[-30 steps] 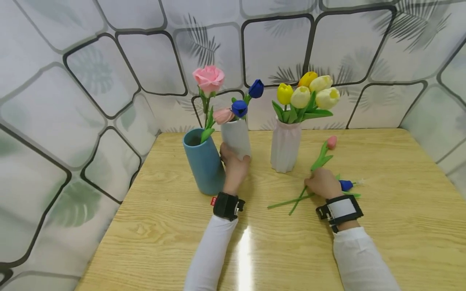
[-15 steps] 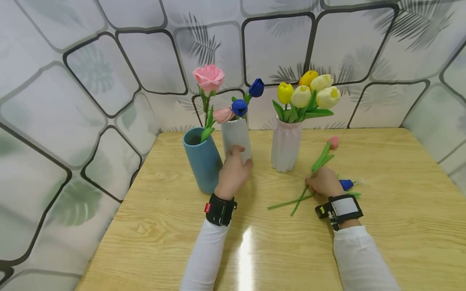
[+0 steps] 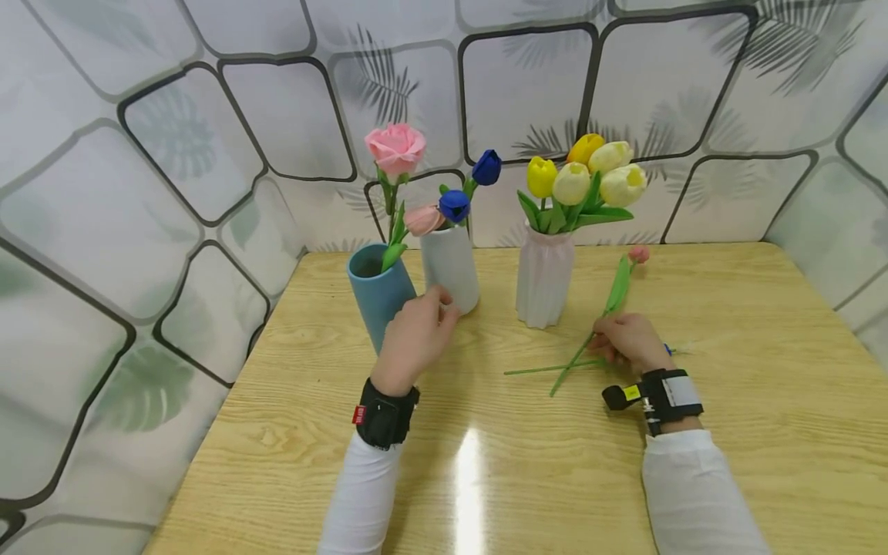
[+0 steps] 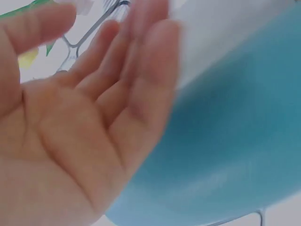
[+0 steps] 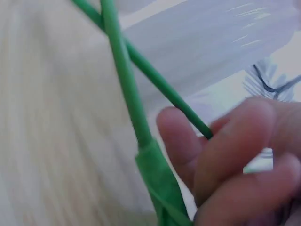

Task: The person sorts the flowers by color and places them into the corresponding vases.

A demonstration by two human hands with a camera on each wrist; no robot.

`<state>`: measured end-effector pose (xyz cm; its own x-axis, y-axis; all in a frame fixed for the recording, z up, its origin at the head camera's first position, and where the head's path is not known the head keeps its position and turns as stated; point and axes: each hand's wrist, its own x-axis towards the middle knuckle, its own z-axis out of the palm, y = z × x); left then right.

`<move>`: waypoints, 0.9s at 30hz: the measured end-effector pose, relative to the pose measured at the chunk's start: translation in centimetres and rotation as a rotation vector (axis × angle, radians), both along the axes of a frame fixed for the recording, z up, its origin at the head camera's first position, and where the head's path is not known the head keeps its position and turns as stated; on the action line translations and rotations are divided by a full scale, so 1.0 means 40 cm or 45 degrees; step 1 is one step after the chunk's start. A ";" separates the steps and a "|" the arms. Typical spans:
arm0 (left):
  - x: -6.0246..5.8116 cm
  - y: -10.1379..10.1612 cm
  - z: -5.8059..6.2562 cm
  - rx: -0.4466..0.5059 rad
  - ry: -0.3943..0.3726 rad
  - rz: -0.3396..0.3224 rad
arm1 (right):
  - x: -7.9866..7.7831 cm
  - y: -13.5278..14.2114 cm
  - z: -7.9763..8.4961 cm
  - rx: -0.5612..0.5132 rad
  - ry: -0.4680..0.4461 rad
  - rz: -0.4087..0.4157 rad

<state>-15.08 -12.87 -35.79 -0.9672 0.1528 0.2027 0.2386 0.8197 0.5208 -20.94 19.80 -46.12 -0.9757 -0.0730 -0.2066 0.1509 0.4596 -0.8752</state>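
Note:
My right hand [image 3: 631, 339] pinches the green stem of a pink tulip [image 3: 639, 254], its head pointing to the back. A blue flower [image 3: 669, 349] lies mostly hidden under this hand, its stem crossing the tulip's. In the right wrist view, one stem [image 5: 164, 87] runs in among the curled fingers and a leafed stem [image 5: 160, 183] passes beside them; whether it is held too is unclear. My left hand [image 3: 416, 335], fingers loosely bent and palm bare in the left wrist view, is at the blue vase [image 3: 378, 297] and just before the white vase [image 3: 451, 270].
A pink rose [image 3: 395, 150] stands in the blue vase. The white vase bears blue flowers [image 3: 455, 206] and a pale pink tulip [image 3: 425, 220]. A pinkish-white ribbed vase [image 3: 544, 281] with yellow and cream tulips [image 3: 572, 183] stands right of it on the wooden table [image 3: 277, 462].
My left hand has let go of the white vase and drawn back toward the front left. The pink tulip has turned in my right hand, and both stem ends have shifted up in view.

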 end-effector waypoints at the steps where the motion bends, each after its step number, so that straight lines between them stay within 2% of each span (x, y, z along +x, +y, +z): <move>1: 0.003 -0.007 0.001 0.006 0.068 0.014 | 0.000 -0.003 0.004 -0.073 0.014 -0.017; 3: 0.009 -0.021 0.000 0.019 0.181 0.037 | 0.003 -0.010 0.012 -0.206 0.050 -0.046; 6: 0.018 -0.045 -0.007 -0.006 0.315 0.049 | 0.009 -0.019 0.024 -0.328 0.132 -0.076; 9: 0.031 -0.070 -0.005 -0.064 0.354 0.058 | 0.017 -0.026 0.038 -0.398 0.212 -0.106; 12: 0.045 -0.098 0.009 -0.135 0.242 0.084 | 0.026 -0.032 0.057 -0.458 0.291 -0.148; 16: 0.057 -0.142 0.029 -0.207 -0.080 0.110 | 0.040 -0.047 0.087 -0.590 0.399 -0.159; 19: 0.053 -0.177 0.032 -0.241 -0.253 0.115 | 0.051 -0.056 0.109 -0.673 0.484 -0.150; 23: 0.042 -0.216 0.029 -0.255 -0.343 0.157 | 0.066 -0.071 0.134 -0.702 0.614 -0.137; 27: 0.030 -0.239 0.027 -0.230 -0.408 0.207 | 0.076 -0.090 0.149 -0.660 0.774 -0.129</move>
